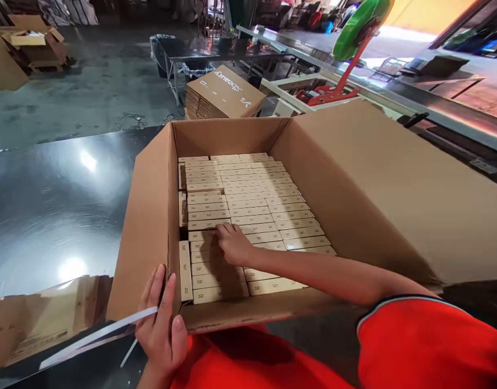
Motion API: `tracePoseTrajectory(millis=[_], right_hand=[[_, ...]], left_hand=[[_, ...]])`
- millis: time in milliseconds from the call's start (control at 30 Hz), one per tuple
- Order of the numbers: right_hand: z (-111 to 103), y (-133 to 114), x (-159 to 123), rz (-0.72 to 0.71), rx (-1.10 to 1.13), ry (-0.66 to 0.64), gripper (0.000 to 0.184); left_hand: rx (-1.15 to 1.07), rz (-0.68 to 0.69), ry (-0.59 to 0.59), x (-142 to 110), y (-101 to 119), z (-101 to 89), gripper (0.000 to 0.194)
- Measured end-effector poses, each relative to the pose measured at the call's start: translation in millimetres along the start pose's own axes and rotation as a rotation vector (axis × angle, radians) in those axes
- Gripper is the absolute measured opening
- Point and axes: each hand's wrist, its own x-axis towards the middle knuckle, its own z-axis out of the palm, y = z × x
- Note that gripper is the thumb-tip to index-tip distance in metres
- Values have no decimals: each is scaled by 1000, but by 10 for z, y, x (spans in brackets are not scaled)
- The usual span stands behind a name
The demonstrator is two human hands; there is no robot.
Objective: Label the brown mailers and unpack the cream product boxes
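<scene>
Carton (232, 136): open, its far-left corner by the far edge of the counter (70, 189), left and right flaps folded outward.
Small boxes (219, 297): inside the carton, in 3 columns, with 1 narrow row along the left wall.
Right hand (235, 246): reaching over the carton's right side to the left column of small boxes; fingers bent and close together, tips at a box, but whether they pinch it I cannot tell.
Left hand (161, 332): at the carton's near-left corner, fingers spread against the flap, a white strip (98, 339) passing between them.
Flat cardboard (45, 319): on the counter, left of the left hand.
Folded cartons (224, 93): stacked beyond the far edge.
</scene>
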Motion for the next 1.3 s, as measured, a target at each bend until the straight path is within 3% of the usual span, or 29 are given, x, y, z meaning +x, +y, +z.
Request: tracePoseTrajectory(millis=[133, 300, 433, 500, 633, 767, 900, 1033, 1233, 1300], right_hand=[[-69, 184, 142, -117, 12, 25, 20], [-129, 386, 231, -103, 94, -66, 24], [-147, 407, 239, -127, 75, -11, 38], [-166, 379, 290, -80, 88, 34, 52], [-208, 322, 515, 150, 163, 110, 74], [-229, 338, 804, 277, 165, 66, 88], [-242, 399, 985, 330, 155, 21, 76], [-218, 415, 993, 303, 92, 31, 70], [-299, 527, 1042, 110, -66, 147, 22], [-373, 610, 1133, 58, -62, 187, 30]], left_hand=[[19, 4, -5, -21, -15, 1, 60], [16, -26, 14, -5, 16, 15, 60], [1, -16, 24, 6, 24, 29, 60], [1, -18, 26, 1, 18, 32, 60], [10, -36, 31, -20, 7, 41, 58], [9, -46, 28, -33, 4, 55, 58], [10, -40, 40, -24, 20, 68, 57], [8, -40, 52, -29, 26, 80, 58], [27, -14, 55, -87, -65, 116, 56], [47, 2, 59, -101, -102, 130, 56]])
